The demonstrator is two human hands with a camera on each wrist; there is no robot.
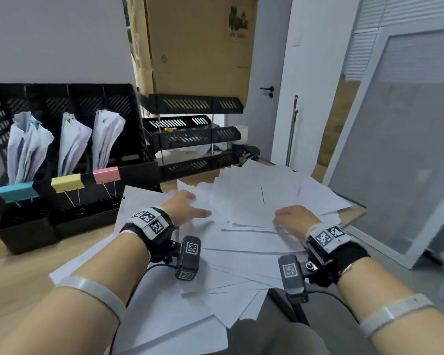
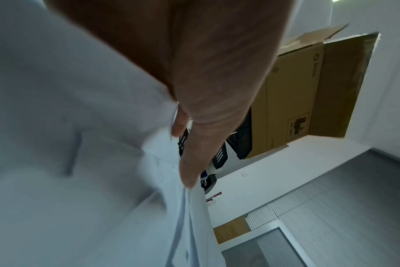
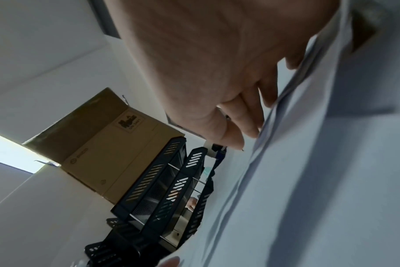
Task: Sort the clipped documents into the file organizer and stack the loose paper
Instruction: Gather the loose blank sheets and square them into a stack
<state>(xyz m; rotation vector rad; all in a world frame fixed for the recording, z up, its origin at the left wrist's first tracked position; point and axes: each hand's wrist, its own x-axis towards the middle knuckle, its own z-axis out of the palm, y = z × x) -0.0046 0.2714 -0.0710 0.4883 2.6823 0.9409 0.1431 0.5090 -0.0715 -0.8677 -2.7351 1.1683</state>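
With three clipped bundles already standing in the file organizer [image 1: 69, 149], stacking is in hand. Right of it, the left hand [image 1: 183, 207] lies flat and released on the loose paper [image 1: 254, 213]; the right hand [image 1: 294, 217] curls on the sheets, though I cannot tell if it grasps any. Next, I judge, both hands must gather the sheets and square them.

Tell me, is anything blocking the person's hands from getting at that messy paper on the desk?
Nothing visible. The left hand and the right hand already rest directly on the loose paper, with no object between them.

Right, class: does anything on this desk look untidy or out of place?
Yes. The loose paper lies fanned out at mixed angles across the desk, some sheets overhanging its near edge. The three clipped bundles stand neatly in the file organizer.
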